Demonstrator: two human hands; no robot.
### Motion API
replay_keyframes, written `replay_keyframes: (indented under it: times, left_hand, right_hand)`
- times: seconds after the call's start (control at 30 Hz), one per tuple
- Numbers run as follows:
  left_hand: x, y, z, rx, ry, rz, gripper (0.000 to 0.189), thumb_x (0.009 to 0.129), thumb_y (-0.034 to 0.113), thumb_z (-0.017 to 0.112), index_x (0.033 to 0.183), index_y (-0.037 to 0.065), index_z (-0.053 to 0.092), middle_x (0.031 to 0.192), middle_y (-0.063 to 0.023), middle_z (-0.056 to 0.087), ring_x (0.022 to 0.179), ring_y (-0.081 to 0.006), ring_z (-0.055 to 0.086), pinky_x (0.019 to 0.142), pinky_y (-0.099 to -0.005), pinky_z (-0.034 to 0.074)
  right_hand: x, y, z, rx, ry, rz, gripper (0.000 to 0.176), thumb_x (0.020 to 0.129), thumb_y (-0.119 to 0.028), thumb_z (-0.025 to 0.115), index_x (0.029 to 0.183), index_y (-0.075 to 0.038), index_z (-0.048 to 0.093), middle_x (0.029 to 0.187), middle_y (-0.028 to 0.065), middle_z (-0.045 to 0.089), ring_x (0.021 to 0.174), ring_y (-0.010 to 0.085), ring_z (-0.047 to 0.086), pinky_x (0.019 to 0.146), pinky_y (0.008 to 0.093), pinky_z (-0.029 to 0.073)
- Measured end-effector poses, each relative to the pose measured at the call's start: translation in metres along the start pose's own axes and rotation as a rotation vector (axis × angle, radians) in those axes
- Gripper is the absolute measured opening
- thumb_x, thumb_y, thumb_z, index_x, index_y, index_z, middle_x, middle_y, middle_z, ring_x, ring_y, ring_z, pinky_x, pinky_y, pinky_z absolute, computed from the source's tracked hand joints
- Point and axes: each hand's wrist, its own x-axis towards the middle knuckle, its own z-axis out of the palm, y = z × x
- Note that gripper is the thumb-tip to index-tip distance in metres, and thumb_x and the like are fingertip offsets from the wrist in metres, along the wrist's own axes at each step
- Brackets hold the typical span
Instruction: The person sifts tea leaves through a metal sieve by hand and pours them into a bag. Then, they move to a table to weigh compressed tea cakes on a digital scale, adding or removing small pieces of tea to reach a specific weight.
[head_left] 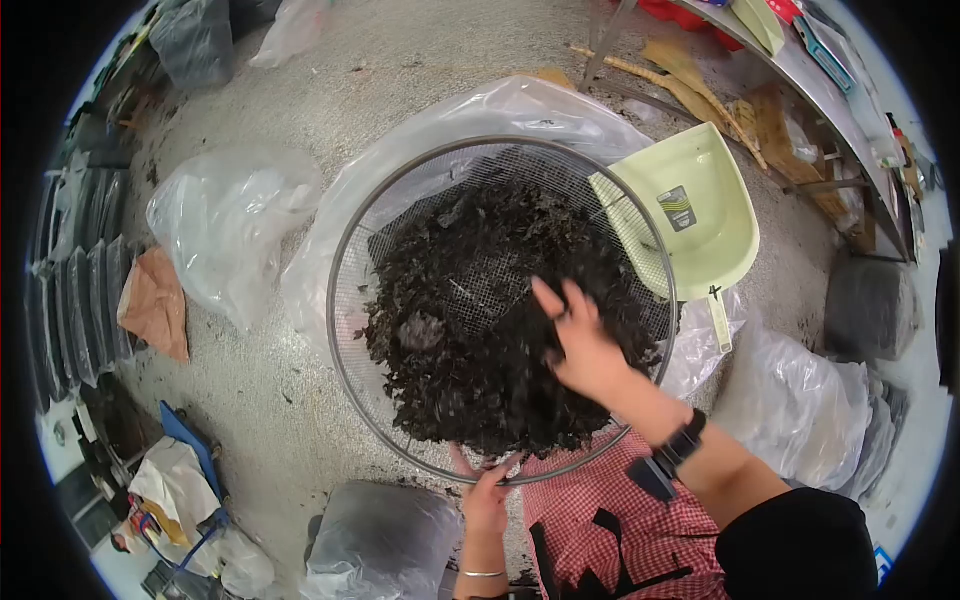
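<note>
A large round wire-mesh sieve (336,290) with a metal rim holds a heap of dark, dry, leaf-like flakes (500,390). Near the heap's middle the mesh shows through. My left hand (486,498) grips the near rim, thumb on top and fingers reaching under the mesh. Over the right side of the flakes is my right hand (585,345), fingers spread and slightly blurred, with nothing seen in its grasp. A paler clump (422,331) lies among the flakes at left. Beneath the sieve spreads a clear plastic bag (400,150).
A pale green dustpan (725,225) overlaps the sieve's right edge. Plastic bags (230,220) lie on the floor at left, others (800,400) at right. Packed dark bags (80,310) line the left side. A metal table (850,110) stands at upper right.
</note>
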Motion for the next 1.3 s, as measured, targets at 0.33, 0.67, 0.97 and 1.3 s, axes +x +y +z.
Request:
replay_keyframes:
  times: [0.33, 0.67, 0.97, 1.3]
  left_hand:
    - [-0.036, 0.043, 0.018, 0.048, -0.058, 0.108, 0.108, 0.077, -0.013, 0.051, 0.159, 0.03, -0.005, 0.143, -0.0225, 0.044, 0.113, -0.0369, 0.062, 0.091, -0.0559, 0.057]
    - [-0.078, 0.048, 0.018, 0.098, -0.084, 0.121, 0.116, 0.069, -0.01, 0.056, 0.159, 0.033, -0.002, 0.15, -0.0247, 0.035, 0.117, -0.044, 0.059, 0.085, -0.0557, 0.059]
    - [-0.079, 0.053, 0.011, 0.15, -0.102, 0.08, 0.118, 0.066, -0.017, 0.049, 0.159, 0.034, -0.001, 0.156, -0.0225, 0.026, 0.127, -0.047, 0.05, 0.089, -0.0601, 0.057]
    - [-0.082, 0.054, 0.008, 0.129, -0.11, 0.043, 0.12, 0.065, -0.021, 0.046, 0.158, 0.036, -0.003, 0.158, -0.0217, 0.021, 0.132, -0.0484, 0.045, 0.094, -0.0634, 0.053]
  right_hand:
    - [-0.018, -0.1, 0.02, 0.049, -0.389, -0.259, 0.079, 0.084, -0.055, 0.066, 0.151, -0.027, 0.036, 0.155, 0.023, 0.029, 0.139, 0.0526, 0.032, 0.105, 0.0704, 0.033]
    - [0.089, -0.088, -0.037, 0.208, 0.36, -0.119, 0.021, 0.084, -0.021, 0.072, 0.103, -0.012, 0.067, 0.095, 0.009, 0.067, 0.08, 0.0304, 0.068, 0.067, 0.0425, 0.055]
    - [0.11, -0.086, -0.021, 0.365, 0.52, 0.052, 0.033, 0.078, -0.02, 0.078, 0.106, -0.01, 0.066, 0.093, 0.0098, 0.07, 0.079, 0.0288, 0.069, 0.07, 0.0414, 0.055]
    - [0.12, -0.099, -0.019, 0.313, 0.575, 0.309, 0.018, 0.083, -0.024, 0.072, 0.096, -0.012, 0.069, 0.076, 0.007, 0.068, 0.069, 0.029, 0.067, 0.063, 0.04, 0.051]
